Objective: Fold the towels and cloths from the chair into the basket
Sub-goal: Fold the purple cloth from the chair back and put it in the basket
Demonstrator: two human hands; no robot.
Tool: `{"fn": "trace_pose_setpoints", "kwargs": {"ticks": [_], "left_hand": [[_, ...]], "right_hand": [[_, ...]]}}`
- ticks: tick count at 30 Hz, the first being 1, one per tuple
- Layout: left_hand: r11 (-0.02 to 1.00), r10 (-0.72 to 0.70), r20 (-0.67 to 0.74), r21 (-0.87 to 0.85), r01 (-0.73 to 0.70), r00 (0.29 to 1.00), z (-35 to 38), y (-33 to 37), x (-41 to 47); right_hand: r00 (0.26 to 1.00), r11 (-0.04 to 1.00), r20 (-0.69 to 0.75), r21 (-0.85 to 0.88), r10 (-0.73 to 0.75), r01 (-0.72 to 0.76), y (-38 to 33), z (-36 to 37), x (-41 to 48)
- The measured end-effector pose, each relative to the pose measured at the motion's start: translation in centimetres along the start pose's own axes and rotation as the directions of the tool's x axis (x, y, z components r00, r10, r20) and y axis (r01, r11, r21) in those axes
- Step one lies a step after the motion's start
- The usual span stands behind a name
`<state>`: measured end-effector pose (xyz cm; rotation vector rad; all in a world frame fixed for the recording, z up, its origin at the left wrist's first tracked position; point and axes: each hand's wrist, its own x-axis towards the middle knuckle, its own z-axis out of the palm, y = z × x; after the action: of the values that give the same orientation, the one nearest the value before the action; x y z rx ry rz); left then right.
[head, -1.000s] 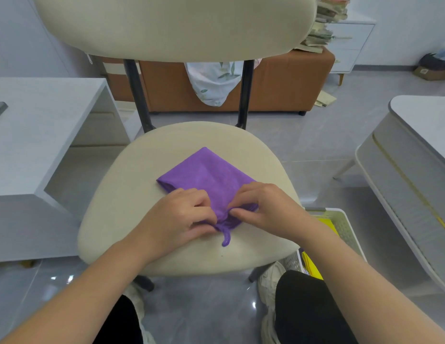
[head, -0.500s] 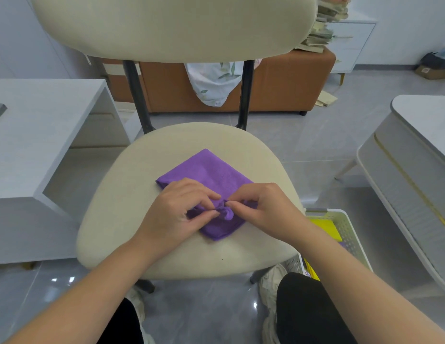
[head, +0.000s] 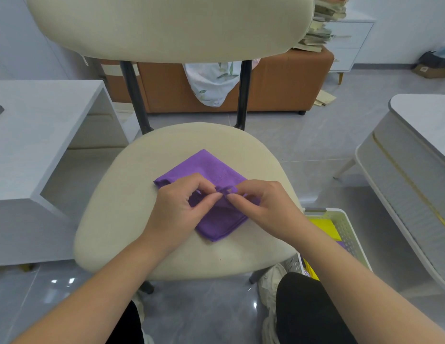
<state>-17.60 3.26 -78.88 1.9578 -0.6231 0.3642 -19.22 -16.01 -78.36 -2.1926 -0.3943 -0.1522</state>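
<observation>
A purple cloth point(head: 211, 170), folded into a small square, lies on the cream seat of the chair point(head: 122, 219). Its small hanging loop is lifted above the cloth's middle. My left hand point(head: 178, 207) pinches that loop from the left with thumb and forefinger. My right hand point(head: 263, 204) pinches it from the right. Both hands cover the cloth's middle and right part. A white perforated basket point(head: 350, 234) stands on the floor to the right of the chair, and a folded yellow cloth point(head: 325, 227) lies inside it.
A white desk point(head: 37, 140) stands to the left. A grey-white table point(head: 415, 155) stands to the right, close behind the basket. An orange bench point(head: 278, 85) with a floral cloth draped on it lies beyond the chair back. My knees and shoes are under the seat's front edge.
The loop hung over the cloth's near corner a second ago. Both hands have drawn it up and back over the cloth's middle, and the near corner now lies uncovered.
</observation>
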Motion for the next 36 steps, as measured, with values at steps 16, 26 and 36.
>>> {"fn": "trace_pose_setpoints", "kwargs": {"ticks": [16, 26, 36], "left_hand": [[0.939, -0.345, 0.086, 0.017, 0.345, 0.935, -0.3, -1.5, 1.7], [0.898, -0.43, 0.037, -0.082, 0.431, 0.902, 0.5, -2.0, 1.1], [0.873, -0.471, -0.111, -0.203, 0.444, 0.875, -1.5, -1.0, 2.8]], "right_hand": [[0.975, 0.896, 0.11, -0.385, -0.194, 0.221, -0.1, 1.2, -1.7], [0.766, 0.688, -0.166, -0.352, 0.621, -0.634, -2.0, 5.0, -3.1], [0.671, 0.715, -0.254, 0.175, 0.696, -0.676, -3.2, 2.9, -2.2]]}}
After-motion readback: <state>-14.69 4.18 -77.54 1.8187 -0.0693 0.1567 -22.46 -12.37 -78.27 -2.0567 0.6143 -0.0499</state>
